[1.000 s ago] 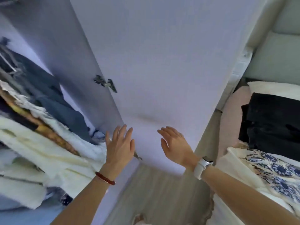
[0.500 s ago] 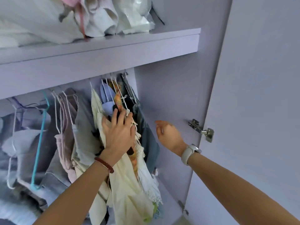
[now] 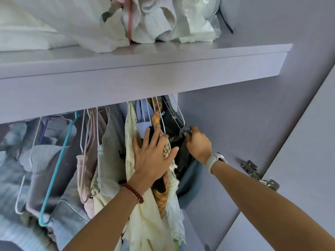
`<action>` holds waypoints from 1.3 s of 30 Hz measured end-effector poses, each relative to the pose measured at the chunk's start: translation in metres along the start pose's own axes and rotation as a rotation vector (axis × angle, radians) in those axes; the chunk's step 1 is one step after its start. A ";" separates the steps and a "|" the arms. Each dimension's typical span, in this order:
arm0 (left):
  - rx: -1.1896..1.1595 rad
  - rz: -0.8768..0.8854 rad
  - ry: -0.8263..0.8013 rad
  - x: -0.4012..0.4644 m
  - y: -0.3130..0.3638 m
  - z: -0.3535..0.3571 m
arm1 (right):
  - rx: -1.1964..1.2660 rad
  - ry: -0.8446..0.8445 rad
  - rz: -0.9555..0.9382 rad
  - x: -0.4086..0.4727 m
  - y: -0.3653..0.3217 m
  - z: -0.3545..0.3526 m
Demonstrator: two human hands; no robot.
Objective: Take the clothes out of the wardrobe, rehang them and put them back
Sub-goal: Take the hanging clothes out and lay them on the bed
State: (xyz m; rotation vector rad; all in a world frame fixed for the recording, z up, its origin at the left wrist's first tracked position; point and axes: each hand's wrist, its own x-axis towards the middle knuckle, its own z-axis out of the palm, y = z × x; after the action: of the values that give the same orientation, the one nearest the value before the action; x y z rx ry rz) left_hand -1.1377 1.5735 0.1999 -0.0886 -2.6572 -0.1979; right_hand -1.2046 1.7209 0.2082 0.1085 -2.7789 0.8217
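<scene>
Several garments hang on wire hangers under the lilac wardrobe shelf (image 3: 163, 69). My left hand (image 3: 152, 156), fingers spread flat, presses against a cream garment (image 3: 145, 223) and an orange plaid garment (image 3: 155, 120), holding them to the left. My right hand (image 3: 198, 144) grips the shoulder of a dark grey-blue garment (image 3: 188, 180) at the right end of the row, next to the wardrobe's side wall. The rail is hidden behind the shelf front.
Folded white linens and a plastic-wrapped bundle (image 3: 195, 20) sit on the shelf above. A turquoise hanger (image 3: 54, 178) and grey and pink clothes hang to the left. The open door (image 3: 308, 160) with its metal hinge (image 3: 259, 174) stands at the right.
The view has risen from the wardrobe's lower part to the hanging row. My left hand settled flat on the clothes, and my right hand reached in and took hold of the dark garment.
</scene>
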 end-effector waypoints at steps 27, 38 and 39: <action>-0.635 0.323 0.216 -0.035 0.090 -0.007 | -0.239 0.294 -0.055 -0.189 0.123 -0.075; -0.522 0.613 -0.314 -0.098 0.188 0.069 | -0.534 0.381 0.132 -0.428 0.191 -0.126; -0.581 0.710 -0.345 -0.106 0.198 0.074 | -0.543 0.381 0.171 -0.447 0.192 -0.131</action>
State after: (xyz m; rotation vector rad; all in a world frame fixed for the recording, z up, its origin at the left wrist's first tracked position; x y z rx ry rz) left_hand -1.0579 1.7779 0.1103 -1.3188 -2.6064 -0.7494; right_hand -0.7709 1.9549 0.1019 -0.3467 -2.5544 0.0773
